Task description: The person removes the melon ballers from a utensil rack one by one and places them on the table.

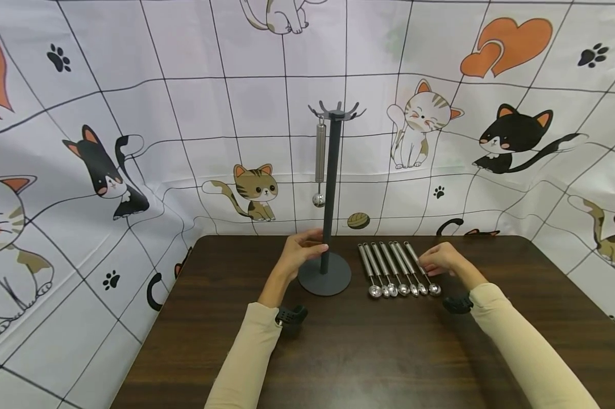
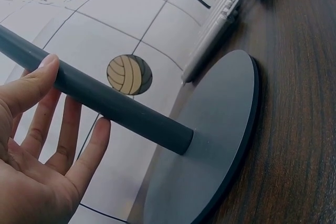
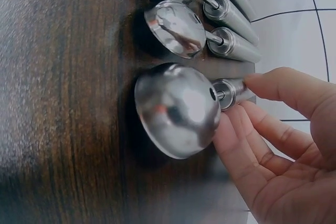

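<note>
A dark grey rack (image 1: 332,176) with a round base and a crown of hooks stands upright on the table. My left hand (image 1: 301,253) holds its pole low down, thumb on one side and fingertips on the other in the left wrist view. From a hook on the rack's left hangs one steel melon baller (image 1: 320,153), bowl downward. To the right of the base lie several more melon ballers (image 1: 381,261) in a row, bowls toward me. My right hand (image 1: 443,260) pinches the rightmost melon baller (image 3: 176,111) by its handle near the bowl.
The dark brown wooden table (image 1: 369,352) ends at a back edge just behind the rack and the row. A white cloth (image 1: 179,113) printed with cats and grid lines hangs behind and on both sides.
</note>
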Demonstrator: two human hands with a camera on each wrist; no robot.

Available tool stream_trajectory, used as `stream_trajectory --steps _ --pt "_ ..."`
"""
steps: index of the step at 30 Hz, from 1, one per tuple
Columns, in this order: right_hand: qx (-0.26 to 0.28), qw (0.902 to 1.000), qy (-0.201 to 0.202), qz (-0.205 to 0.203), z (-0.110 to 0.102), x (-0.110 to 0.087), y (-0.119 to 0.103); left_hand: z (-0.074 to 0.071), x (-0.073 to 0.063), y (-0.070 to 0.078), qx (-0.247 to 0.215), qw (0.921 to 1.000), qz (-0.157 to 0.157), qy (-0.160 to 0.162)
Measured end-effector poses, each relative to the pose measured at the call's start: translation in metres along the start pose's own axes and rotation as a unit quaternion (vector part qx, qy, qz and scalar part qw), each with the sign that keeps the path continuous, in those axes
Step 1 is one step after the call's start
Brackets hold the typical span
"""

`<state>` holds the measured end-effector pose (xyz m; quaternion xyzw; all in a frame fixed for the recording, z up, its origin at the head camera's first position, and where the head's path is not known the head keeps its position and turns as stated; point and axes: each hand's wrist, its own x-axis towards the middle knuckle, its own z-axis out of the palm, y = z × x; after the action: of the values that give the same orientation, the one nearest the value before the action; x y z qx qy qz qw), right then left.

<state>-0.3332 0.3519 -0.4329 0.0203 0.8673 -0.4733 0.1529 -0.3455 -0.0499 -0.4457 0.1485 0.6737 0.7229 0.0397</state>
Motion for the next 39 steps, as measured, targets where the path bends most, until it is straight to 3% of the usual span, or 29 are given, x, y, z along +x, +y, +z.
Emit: stream_trajectory --steps 7,12,19,27,33,39 --pt "-0.026 0.9995 0.017 -0.010 -0.002 0.001 -0.010 0.000 0.000 0.002 -0.011 0.9999 -0.008 0.004" --pt "-0.042 0.9975 0.035 -0.044 0.000 0.001 -0.035 0.000 0.001 0.003 -0.015 0.9998 -0.009 0.011" --pt "-0.022 0.9901 0.038 -0.133 0.009 -0.012 -0.108 -0.001 0.003 0.003 -0.017 0.9996 -0.014 0.018" --pt "0.014 0.9698 0.040 -0.240 0.026 -0.035 -0.190 -0.001 0.004 0.004 -0.015 0.9996 -0.017 0.019" --pt "0.054 0.9532 0.046 -0.294 0.041 -0.047 -0.238 -0.001 0.004 0.003 -0.016 0.9996 -0.016 0.020" --pt "0.099 0.9398 0.035 -0.325 0.056 -0.058 -0.272 0.000 0.006 0.001 -0.023 0.9993 -0.016 0.023"
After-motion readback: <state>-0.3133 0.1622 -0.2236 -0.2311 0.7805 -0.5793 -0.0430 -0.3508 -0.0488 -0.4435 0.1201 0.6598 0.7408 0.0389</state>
